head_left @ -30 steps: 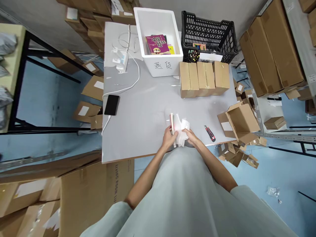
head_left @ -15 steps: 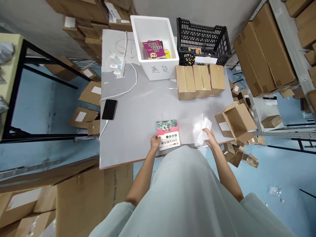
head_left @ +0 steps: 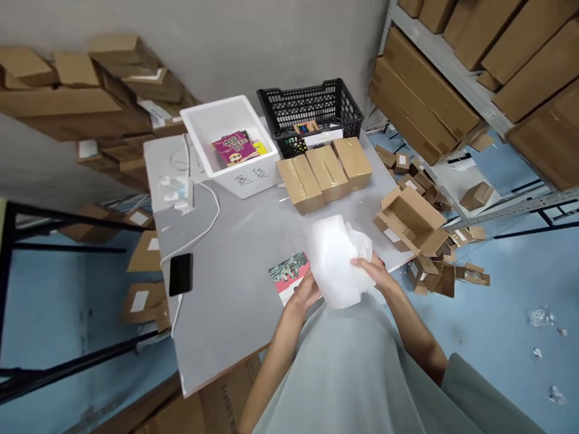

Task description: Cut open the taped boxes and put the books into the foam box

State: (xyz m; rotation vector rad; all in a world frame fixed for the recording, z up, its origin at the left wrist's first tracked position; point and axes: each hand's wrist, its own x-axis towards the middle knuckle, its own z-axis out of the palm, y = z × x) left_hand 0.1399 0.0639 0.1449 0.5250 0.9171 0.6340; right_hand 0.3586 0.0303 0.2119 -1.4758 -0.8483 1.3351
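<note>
A thin white sheet of soft packing material [head_left: 337, 259] is lifted in front of me, just above the table's near edge. My right hand [head_left: 374, 271] pinches its right side, with fingers on the face of the sheet. At its left edge my left hand [head_left: 307, 292] grips it, fingers partly hidden behind it. Under and beside my left hand lies a book [head_left: 289, 274] with a green, red and white cover, flat on the table. My left hand and the sheet cover part of the book.
On the grey table [head_left: 235, 265] stand a white foam box [head_left: 244, 181] with books, a black crate [head_left: 312, 108] and three cardboard boxes [head_left: 328, 175]. An open carton [head_left: 411, 220] is at the right. A phone [head_left: 181, 274] and white cable [head_left: 212, 220] lie left.
My left hand has left the book's edge and come to the white sheet. The sheet has been raised and moved left, partly opened out. My view has tilted up and turned.
</note>
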